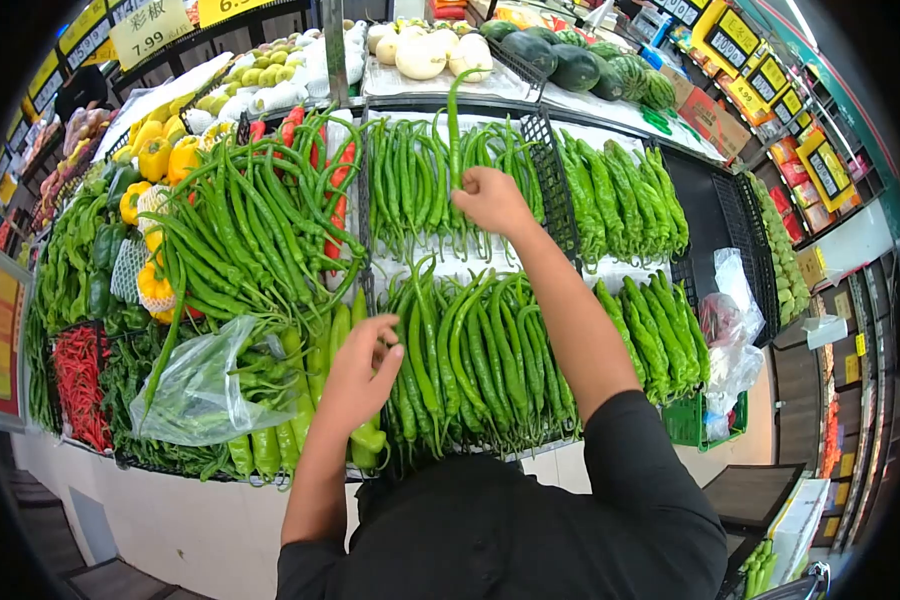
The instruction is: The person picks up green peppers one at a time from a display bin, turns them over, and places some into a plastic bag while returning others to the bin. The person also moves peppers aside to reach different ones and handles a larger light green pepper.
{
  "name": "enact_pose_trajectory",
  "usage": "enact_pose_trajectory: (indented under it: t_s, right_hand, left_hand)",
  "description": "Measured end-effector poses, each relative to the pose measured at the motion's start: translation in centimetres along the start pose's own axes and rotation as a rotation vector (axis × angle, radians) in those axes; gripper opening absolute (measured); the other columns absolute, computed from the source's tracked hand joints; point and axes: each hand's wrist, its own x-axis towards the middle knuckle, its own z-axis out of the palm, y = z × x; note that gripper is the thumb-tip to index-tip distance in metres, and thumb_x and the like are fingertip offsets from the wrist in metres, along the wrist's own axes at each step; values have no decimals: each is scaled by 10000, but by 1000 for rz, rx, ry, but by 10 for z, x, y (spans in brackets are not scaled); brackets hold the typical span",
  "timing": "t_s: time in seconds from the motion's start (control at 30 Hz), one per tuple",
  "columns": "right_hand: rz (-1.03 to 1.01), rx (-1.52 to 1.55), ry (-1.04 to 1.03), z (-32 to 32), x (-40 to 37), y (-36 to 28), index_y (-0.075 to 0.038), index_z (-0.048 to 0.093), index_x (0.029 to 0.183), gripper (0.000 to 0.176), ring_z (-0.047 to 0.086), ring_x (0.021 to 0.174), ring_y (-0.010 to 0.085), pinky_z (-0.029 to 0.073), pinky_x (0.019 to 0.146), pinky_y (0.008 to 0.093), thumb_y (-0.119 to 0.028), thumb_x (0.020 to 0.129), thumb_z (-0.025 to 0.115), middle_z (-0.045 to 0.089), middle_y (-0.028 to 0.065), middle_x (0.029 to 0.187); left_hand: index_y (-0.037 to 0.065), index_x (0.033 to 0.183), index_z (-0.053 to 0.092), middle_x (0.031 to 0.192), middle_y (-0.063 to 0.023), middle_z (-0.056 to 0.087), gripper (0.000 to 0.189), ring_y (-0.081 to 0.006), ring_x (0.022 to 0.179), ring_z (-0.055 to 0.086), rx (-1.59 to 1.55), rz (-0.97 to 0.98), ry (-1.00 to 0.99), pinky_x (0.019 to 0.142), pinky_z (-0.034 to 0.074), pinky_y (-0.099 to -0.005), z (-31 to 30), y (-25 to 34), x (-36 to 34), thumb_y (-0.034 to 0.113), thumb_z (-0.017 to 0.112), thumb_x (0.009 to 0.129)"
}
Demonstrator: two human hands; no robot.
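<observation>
A long green pepper (454, 130) stands nearly upright in my right hand (495, 202), its fingers pinched round the lower end above the upper row of green peppers (405, 180). My left hand (362, 368) is at the left edge of the lower row of long green peppers (480, 350), its thumb and fingers apart and nothing visible between them. A loose heap of long green peppers (240, 230) lies to the left of both hands. Below that heap, a clear plastic bag (205, 385) rests over more green peppers.
Wrinkled green peppers (610, 200) fill the trays on the right, beside a black crate (715, 210). Yellow peppers (155, 160) and small red chilies (82, 385) are at the left. Watermelons (575, 70) sit at the back. Plastic bags (735, 340) hang at the right.
</observation>
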Motion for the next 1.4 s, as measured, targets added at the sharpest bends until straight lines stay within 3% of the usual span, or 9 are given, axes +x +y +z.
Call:
enact_pose_trajectory:
  t_s: [0.1,0.33,0.5,0.73,0.87,1.07,1.2,1.33,1.4]
  right_hand:
    - [123,43,-132,40,47,26,36,658,876,263,688,621,183,552,644,329,-218,809,678,697,128,726]
    - [233,-69,-268,99,88,52,-20,725,762,239,709,699,253,571,730,368,-251,743,668,706,132,685]
    - [223,-183,-172,116,81,56,6,720,857,294,687,891,367,556,831,437,-269,758,698,704,235,944]
    - [179,-227,-146,113,66,52,-20,711,895,343,680,901,355,542,828,442,-350,802,729,706,207,922]
    - [221,-212,-299,102,67,49,-26,711,982,405,681,940,333,537,854,416,-383,794,749,710,202,960]
    - [57,-267,-267,74,54,48,14,698,1054,502,707,845,294,548,820,390,-415,797,746,720,187,964]
    - [28,8,-242,40,27,52,1,682,1125,523,692,951,307,540,848,395,-421,819,727,700,209,1067]
    - [106,450,-295,-26,-51,21,64,560,1274,518,671,933,160,539,808,305,-296,919,672,703,136,996]
    - [77,558,-285,-53,-97,10,45,550,1287,444,659,934,158,539,824,295,-227,948,640,686,113,1037]
  left_hand:
    - [42,1220,555,985,-91,589,321,-193,786,581,21,-43,-6,687,483,-303,-9,-4,-18,33,606,903]
    - [23,1163,594,939,-104,604,252,-196,756,579,46,-126,61,677,478,-304,-19,-10,-31,41,599,912]
    - [8,1142,605,917,-105,608,226,-190,731,571,50,-132,48,672,475,-297,-17,-15,-27,50,598,920]
    - [-1,1114,616,903,-105,614,200,-188,721,571,68,-97,33,664,473,-298,-13,-15,-23,47,600,921]
    - [-1,1097,621,888,-105,611,182,-194,720,575,81,-64,35,666,473,-299,-15,-9,-23,42,594,922]
    - [4,1083,625,865,-103,604,172,-200,720,576,113,-12,64,670,474,-306,-24,4,-30,41,596,918]
    - [5,1078,623,852,-103,594,170,-202,734,579,133,44,75,675,474,-311,-38,9,-35,39,596,913]
    - [8,1072,626,842,-104,576,165,-199,754,586,164,171,150,683,474,-313,-69,42,-35,45,598,914]
    - [9,1078,616,857,-108,578,174,-226,779,596,275,208,146,709,484,-324,-89,63,-29,56,599,911]
